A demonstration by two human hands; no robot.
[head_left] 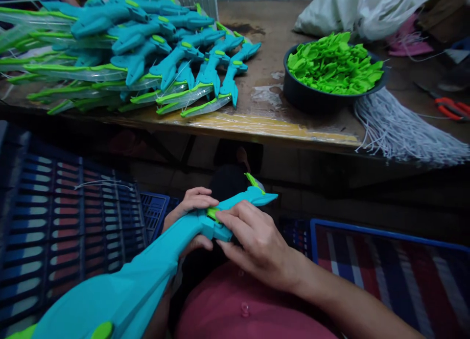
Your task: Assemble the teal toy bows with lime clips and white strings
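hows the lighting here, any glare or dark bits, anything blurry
Head view: dim, uneven light, with deep shadow under the table; pale, shiny streaks on the yellow strip along its front edge; the orange-handled tool near the right edge looks a bit soft, while the turquoise piece and right hand read clearly enough.

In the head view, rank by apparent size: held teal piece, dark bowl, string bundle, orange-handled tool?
1. Teal piece, nearest the camera
2. Dark bowl and string bundle: too alike to rank
3. Orange-handled tool
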